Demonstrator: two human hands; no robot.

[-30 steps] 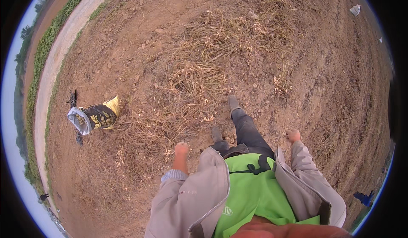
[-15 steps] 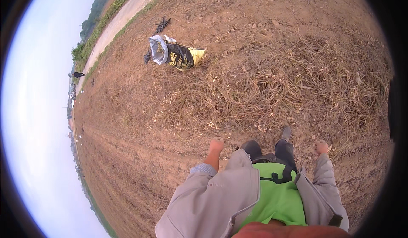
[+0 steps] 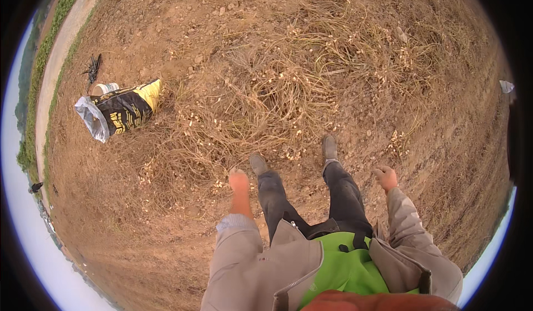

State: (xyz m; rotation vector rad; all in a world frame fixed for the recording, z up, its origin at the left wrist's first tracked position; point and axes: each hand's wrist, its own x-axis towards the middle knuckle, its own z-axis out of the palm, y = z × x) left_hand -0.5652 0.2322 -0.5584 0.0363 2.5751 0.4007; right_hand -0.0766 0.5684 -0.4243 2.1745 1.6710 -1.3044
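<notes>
I stand on a dry field, looking down my beige jacket and green shirt to my dark trousers and shoes. My left hand (image 3: 239, 180) hangs at my side, fingers curled loosely, holding nothing. My right hand (image 3: 385, 176) hangs out to the right, fingers loosely bent and empty. Ahead of my feet lies a wide heap of dried uprooted plants (image 3: 261, 105) with pale pods scattered through the stems. Neither hand touches them.
A black, yellow and silver sack (image 3: 116, 113) lies on its side at the left, beside a pale bucket (image 3: 103, 88) and a dark object. A pale path (image 3: 55, 50) and grass strip run along the far left. A white scrap (image 3: 506, 86) lies at the right.
The view has swung back down and to the right, so the sack sits lower at the left and the sky shrinks. Both hands stay hanging empty at my sides.
</notes>
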